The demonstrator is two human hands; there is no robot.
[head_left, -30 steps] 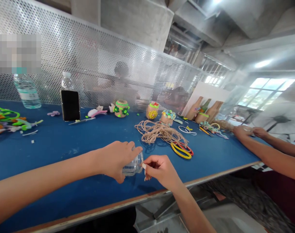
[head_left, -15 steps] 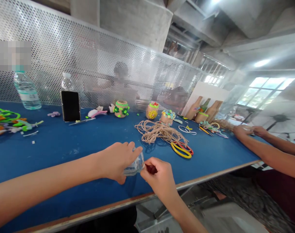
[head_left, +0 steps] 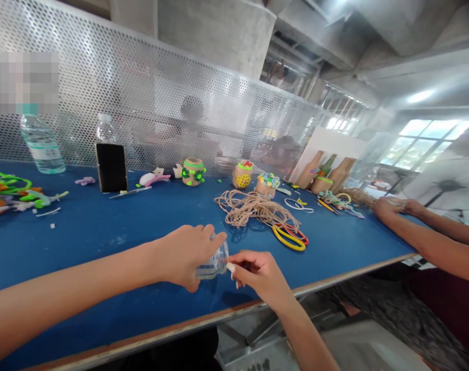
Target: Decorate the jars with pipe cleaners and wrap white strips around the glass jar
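A clear glass jar (head_left: 218, 259) lies on its side near the front edge of the blue table, its mouth toward the right. My left hand (head_left: 188, 255) is wrapped over the jar from the left. At the jar's rim, my right hand (head_left: 257, 270) has its thumb and index finger pinched close together; anything between them is too small to make out. Behind the jar sits a loose tangle of brown twine (head_left: 253, 208), with yellow-and-red-handled scissors (head_left: 288, 238) partly under it.
Three decorated jars (head_left: 193, 172) stand at the back beside the mesh screen (head_left: 141, 98). Further left are a phone (head_left: 111, 167), a water bottle (head_left: 43, 147) and colourful pipe cleaners (head_left: 10, 190). Wrapped bottles (head_left: 311, 170) and another person's hands (head_left: 388, 205) are at the right.
My right hand has shifted slightly right and turned, with its thumb now straighter at the jar's rim. My left hand keeps its hold on the jar.
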